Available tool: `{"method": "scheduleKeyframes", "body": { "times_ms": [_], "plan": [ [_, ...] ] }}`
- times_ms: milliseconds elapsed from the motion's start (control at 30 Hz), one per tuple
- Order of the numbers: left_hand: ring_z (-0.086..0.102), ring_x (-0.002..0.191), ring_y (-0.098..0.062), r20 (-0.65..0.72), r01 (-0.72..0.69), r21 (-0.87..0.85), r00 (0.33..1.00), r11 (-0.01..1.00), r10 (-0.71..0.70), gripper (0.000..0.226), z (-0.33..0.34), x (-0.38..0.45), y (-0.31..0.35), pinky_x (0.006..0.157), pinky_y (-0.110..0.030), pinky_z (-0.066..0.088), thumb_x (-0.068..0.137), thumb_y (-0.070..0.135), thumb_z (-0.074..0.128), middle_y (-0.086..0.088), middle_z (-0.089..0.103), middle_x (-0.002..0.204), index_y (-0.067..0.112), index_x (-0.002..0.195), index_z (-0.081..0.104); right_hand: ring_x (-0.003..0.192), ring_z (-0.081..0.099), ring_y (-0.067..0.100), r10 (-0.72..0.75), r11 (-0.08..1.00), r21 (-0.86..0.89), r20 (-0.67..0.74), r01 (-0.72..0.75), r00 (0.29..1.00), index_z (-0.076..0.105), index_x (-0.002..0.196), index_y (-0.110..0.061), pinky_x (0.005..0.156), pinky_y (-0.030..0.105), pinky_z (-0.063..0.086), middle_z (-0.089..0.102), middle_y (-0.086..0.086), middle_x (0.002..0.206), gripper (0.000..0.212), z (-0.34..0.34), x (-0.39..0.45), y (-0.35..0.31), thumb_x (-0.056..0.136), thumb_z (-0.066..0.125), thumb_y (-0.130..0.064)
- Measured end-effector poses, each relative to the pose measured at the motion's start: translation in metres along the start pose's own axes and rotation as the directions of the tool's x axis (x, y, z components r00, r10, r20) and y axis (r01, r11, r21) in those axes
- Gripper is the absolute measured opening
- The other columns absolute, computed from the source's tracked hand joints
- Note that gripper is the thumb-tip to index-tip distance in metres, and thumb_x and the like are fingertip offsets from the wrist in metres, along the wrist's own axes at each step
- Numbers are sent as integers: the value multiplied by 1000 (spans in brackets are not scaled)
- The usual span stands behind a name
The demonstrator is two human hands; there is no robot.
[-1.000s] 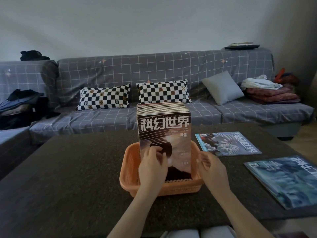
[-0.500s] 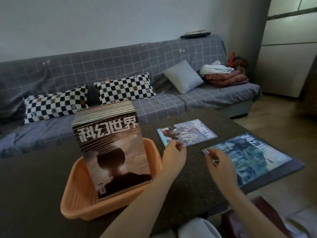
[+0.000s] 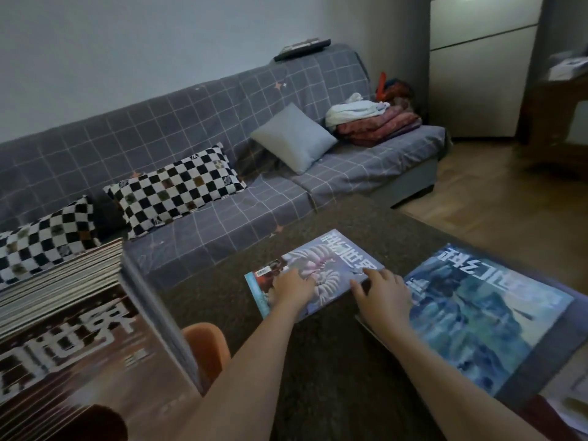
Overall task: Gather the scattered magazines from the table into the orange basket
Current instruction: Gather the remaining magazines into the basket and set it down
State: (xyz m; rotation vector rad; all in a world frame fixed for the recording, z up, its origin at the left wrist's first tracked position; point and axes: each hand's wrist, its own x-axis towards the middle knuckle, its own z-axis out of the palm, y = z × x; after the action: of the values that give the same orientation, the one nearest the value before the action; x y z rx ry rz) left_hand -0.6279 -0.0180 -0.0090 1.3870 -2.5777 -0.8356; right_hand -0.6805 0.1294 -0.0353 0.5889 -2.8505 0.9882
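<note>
A pale blue magazine (image 3: pixel 331 261) with a white ribbed shape on its cover lies flat on the dark table (image 3: pixel 318 361). My left hand (image 3: pixel 294 288) rests on its near left part with fingers spread flat. My right hand (image 3: pixel 383 297) touches its near right corner, fingers relaxed. A second, larger blue magazine (image 3: pixel 483 313) lies to the right, near the table's edge. At the lower left a thick stack of magazines (image 3: pixel 73 329) stands upright in the orange basket (image 3: pixel 206 348), of which only one corner shows.
A grey checked sofa (image 3: pixel 203 148) runs behind the table, with checkered pillows (image 3: pixel 175 186), a grey cushion (image 3: pixel 294 136) and folded clothes (image 3: pixel 372 119). Wooden floor (image 3: pixel 496 198) lies to the right, past the table's far corner.
Both hands have left the stack in the basket and moved right onto the smaller blue magazine. The view has swung to the right and closer to the table.
</note>
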Motion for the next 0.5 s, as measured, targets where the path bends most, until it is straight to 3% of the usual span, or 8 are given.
{"method": "scheduleKeyframes", "body": {
  "times_ms": [167,267,400,500],
  "plan": [
    [2,148,-29,77,-74,192,995,979,60,70,11,57,-3,119,-51,1,92,55,44,-8,4,162,25,152,22,128,33,25,-47,972,-230,26,52,999,39,137,-24,104,41,26,38,5,141,60,23,13,7,88,38,-58],
    [-4,149,-28,113,-58,240,993,969,31,94,8,79,1,117,-56,-6,84,70,43,-9,-2,163,18,154,9,129,31,26,-56,968,-243,22,60,998,37,139,-24,104,41,25,35,6,143,61,25,14,10,88,38,-58],
    [16,143,-37,51,-28,300,999,954,14,108,-3,82,7,116,-56,7,69,79,56,-15,18,156,17,150,23,130,30,26,-65,967,-242,37,72,997,35,140,-21,105,41,24,34,7,144,64,22,13,9,88,38,-58],
    [38,131,-34,-55,24,268,998,963,-10,90,-9,66,14,108,-43,33,68,66,71,-14,38,143,13,137,46,130,31,26,-49,973,-223,35,55,998,36,139,-17,106,40,24,36,7,143,67,19,12,10,87,38,-60]
  ]
}}
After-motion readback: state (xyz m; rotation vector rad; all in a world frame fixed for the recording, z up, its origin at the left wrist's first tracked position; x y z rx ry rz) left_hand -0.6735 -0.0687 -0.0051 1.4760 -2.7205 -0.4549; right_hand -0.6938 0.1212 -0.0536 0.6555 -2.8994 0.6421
